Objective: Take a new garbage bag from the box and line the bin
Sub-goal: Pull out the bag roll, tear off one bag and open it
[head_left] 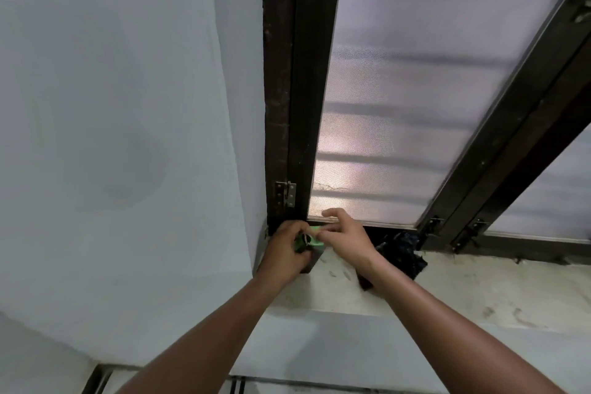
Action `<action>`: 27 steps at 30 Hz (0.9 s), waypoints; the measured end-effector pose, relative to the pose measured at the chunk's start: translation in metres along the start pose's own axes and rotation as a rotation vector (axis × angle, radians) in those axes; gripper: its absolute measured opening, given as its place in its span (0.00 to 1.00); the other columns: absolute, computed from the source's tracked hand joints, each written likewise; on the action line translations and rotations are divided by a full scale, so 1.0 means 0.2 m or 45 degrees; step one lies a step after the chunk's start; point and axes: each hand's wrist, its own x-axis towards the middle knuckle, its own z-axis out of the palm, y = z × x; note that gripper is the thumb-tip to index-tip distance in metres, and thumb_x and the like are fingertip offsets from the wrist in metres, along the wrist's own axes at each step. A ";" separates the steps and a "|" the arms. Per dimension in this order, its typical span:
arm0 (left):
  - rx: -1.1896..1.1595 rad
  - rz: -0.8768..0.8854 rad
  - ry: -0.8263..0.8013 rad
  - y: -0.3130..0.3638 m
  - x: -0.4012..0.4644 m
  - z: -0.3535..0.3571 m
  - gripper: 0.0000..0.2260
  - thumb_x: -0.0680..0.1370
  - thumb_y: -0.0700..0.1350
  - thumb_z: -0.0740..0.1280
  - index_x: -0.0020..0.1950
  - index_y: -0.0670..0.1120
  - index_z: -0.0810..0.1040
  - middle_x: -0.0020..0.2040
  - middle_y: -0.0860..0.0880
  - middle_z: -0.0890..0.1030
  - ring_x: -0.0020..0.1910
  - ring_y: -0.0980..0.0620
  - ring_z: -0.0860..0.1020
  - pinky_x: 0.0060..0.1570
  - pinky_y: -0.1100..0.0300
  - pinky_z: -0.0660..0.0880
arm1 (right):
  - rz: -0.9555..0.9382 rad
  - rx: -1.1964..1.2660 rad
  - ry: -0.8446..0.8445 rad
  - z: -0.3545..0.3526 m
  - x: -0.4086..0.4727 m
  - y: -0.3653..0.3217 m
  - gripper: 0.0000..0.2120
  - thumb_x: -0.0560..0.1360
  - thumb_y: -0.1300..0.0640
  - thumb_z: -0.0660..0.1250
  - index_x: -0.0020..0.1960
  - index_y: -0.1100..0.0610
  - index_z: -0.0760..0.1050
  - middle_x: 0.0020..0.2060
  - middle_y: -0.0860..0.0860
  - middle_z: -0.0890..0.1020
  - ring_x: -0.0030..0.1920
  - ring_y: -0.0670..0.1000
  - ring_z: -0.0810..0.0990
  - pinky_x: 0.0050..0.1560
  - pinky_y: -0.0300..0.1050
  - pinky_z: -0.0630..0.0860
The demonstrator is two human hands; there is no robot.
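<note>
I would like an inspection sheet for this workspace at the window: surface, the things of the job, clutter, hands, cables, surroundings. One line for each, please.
Surface: pale stone window sill, stained and scuffed.
Job's things: small green box in the sill's left corner against the wall; no bag plainly out yet; no bin in view.
Clutter: dark crumpled bundle on the sill beside the right forearm, what it is cannot be told.
Hands: left hand grips the green box; right hand pinches at the box's top, other fingers raised.
Cables: nothing seen.
Surroundings: pale painted wall on the left; dark window frame with a metal hinge; mesh screen behind.
</note>
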 end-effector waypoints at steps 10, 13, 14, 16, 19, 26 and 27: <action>0.282 -0.274 0.409 0.13 -0.03 0.01 0.17 0.81 0.58 0.65 0.59 0.45 0.76 0.58 0.49 0.76 0.48 0.52 0.76 0.42 0.65 0.67 | 0.281 -0.042 -0.156 0.01 -0.16 0.28 0.20 0.72 0.52 0.75 0.61 0.48 0.75 0.54 0.49 0.81 0.51 0.53 0.85 0.52 0.49 0.84; 0.324 -0.364 0.360 0.07 -0.02 0.03 0.11 0.83 0.52 0.64 0.59 0.46 0.75 0.47 0.50 0.78 0.47 0.48 0.80 0.39 0.61 0.69 | 0.419 0.109 0.128 0.01 -0.08 0.31 0.14 0.73 0.58 0.76 0.56 0.57 0.78 0.49 0.54 0.83 0.41 0.52 0.84 0.41 0.44 0.84; 0.338 -0.385 0.348 0.05 -0.01 0.04 0.09 0.83 0.49 0.64 0.60 0.46 0.74 0.47 0.49 0.79 0.50 0.47 0.81 0.41 0.59 0.71 | 0.418 0.069 0.187 0.00 -0.05 0.32 0.12 0.72 0.58 0.77 0.53 0.56 0.80 0.48 0.54 0.84 0.40 0.51 0.83 0.41 0.44 0.83; 0.370 -0.433 0.293 0.00 -0.01 0.06 0.10 0.81 0.44 0.65 0.63 0.45 0.75 0.53 0.47 0.81 0.54 0.46 0.81 0.44 0.58 0.73 | 0.400 -0.048 0.260 0.00 -0.01 0.31 0.09 0.69 0.58 0.76 0.50 0.53 0.83 0.44 0.50 0.86 0.40 0.49 0.85 0.40 0.40 0.82; 0.417 -0.447 0.251 -0.05 -0.01 0.09 0.14 0.78 0.42 0.67 0.63 0.46 0.78 0.60 0.47 0.80 0.57 0.45 0.80 0.53 0.55 0.77 | 0.399 -0.093 0.240 0.05 0.03 0.29 0.07 0.71 0.60 0.70 0.47 0.52 0.84 0.43 0.46 0.86 0.40 0.48 0.84 0.36 0.36 0.79; 0.633 -0.335 0.203 -0.07 -0.04 0.15 0.12 0.78 0.40 0.64 0.59 0.47 0.82 0.70 0.53 0.76 0.58 0.48 0.81 0.50 0.58 0.77 | 0.163 -0.245 0.027 0.04 -0.01 0.27 0.17 0.74 0.63 0.63 0.59 0.52 0.82 0.50 0.49 0.85 0.47 0.47 0.82 0.48 0.43 0.82; 0.632 -0.303 0.189 -0.06 -0.05 0.17 0.12 0.78 0.39 0.64 0.59 0.46 0.83 0.71 0.53 0.75 0.59 0.47 0.81 0.54 0.56 0.78 | 0.063 -0.349 0.099 -0.01 -0.05 0.28 0.17 0.74 0.61 0.63 0.59 0.51 0.82 0.51 0.48 0.85 0.49 0.47 0.83 0.51 0.45 0.82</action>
